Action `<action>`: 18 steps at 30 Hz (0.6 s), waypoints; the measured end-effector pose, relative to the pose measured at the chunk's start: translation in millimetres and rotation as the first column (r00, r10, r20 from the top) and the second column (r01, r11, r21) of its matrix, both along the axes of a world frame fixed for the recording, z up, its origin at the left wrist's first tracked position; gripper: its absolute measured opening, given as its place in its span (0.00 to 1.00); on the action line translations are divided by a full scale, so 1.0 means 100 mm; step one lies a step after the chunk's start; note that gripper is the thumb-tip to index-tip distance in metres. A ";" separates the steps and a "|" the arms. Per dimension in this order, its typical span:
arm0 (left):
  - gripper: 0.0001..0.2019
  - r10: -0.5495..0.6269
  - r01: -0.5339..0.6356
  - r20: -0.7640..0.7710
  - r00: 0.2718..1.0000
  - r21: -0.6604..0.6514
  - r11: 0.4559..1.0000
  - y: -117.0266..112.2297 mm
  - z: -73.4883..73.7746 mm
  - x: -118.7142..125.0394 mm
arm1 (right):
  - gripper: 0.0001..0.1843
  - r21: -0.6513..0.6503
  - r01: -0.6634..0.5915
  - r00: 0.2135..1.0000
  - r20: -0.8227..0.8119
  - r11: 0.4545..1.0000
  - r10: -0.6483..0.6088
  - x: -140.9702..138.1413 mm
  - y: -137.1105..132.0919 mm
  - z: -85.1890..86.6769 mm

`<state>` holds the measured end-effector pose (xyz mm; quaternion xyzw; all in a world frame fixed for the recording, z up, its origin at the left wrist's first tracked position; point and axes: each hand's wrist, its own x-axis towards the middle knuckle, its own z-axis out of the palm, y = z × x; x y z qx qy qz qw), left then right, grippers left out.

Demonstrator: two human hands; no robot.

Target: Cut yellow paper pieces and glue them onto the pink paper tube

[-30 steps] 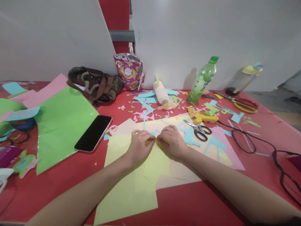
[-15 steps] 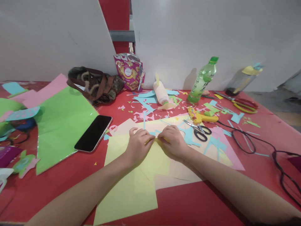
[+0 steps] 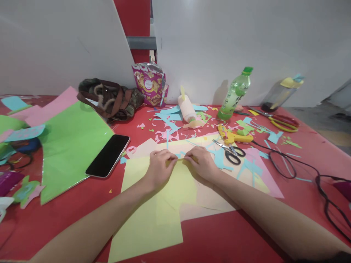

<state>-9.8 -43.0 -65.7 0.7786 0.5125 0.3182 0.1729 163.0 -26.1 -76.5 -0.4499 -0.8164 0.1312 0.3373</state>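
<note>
Between my two hands runs a thin yellow paper strip point(image 3: 180, 159), pinched at both ends. My left hand point(image 3: 159, 166) is closed on its left end, fingertips pressed together. My right hand point(image 3: 201, 162) grips the other end, and only a short stretch of strip shows in the gap. Both hands are over pale yellow paper sheets point(image 3: 148, 223) on the red table. Just right of my right hand lie scissors point(image 3: 231, 153) with black handles, blades apart. A yellow glue gun point(image 3: 236, 137) rests behind them.
A black phone point(image 3: 108, 156) lies on green paper point(image 3: 68, 146) at left. Behind stand a bag point(image 3: 115, 100), a purple snack packet point(image 3: 150, 86), a paper-wrapped cylinder point(image 3: 187, 108) and a green bottle point(image 3: 236, 93). A black cable point(image 3: 290, 160) crosses the right side. Paper scraps point(image 3: 167, 136) litter the middle.
The left fingers have shifted slightly on the strip, and the gap between the hands is a little wider. The whole view has moved marginally; other things lie as before.
</note>
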 end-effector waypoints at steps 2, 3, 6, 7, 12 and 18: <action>0.05 0.004 -0.004 0.000 1.000 0.006 1.000 0.00 0.00 0.00 | 0.07 0.008 -0.001 1.000 0.011 1.000 0.001 0.00 0.00 -0.01; 0.05 0.004 -0.004 0.000 1.000 0.009 1.000 0.00 0.00 0.00 | 0.08 0.010 -0.003 1.000 0.017 1.000 0.003 0.00 0.00 -0.01; 0.06 -0.004 0.004 0.003 1.000 0.014 1.000 0.00 0.00 0.00 | 0.08 0.018 -0.021 1.000 0.023 1.000 0.021 0.01 0.01 -0.03; 0.06 -0.009 0.009 0.004 1.000 0.011 1.000 0.01 0.00 0.00 | 0.08 0.022 -0.031 0.999 0.023 0.999 0.030 0.01 0.01 -0.03; 0.05 -0.018 0.018 0.006 1.000 -0.007 1.000 0.01 -0.01 0.00 | 0.06 0.053 -0.057 0.998 0.021 0.997 0.056 0.02 0.02 -0.05; 0.05 -0.022 0.022 0.009 1.000 -0.006 1.000 0.01 -0.02 -0.01 | 0.06 0.056 -0.078 0.997 0.012 0.995 0.077 0.02 0.00 -0.04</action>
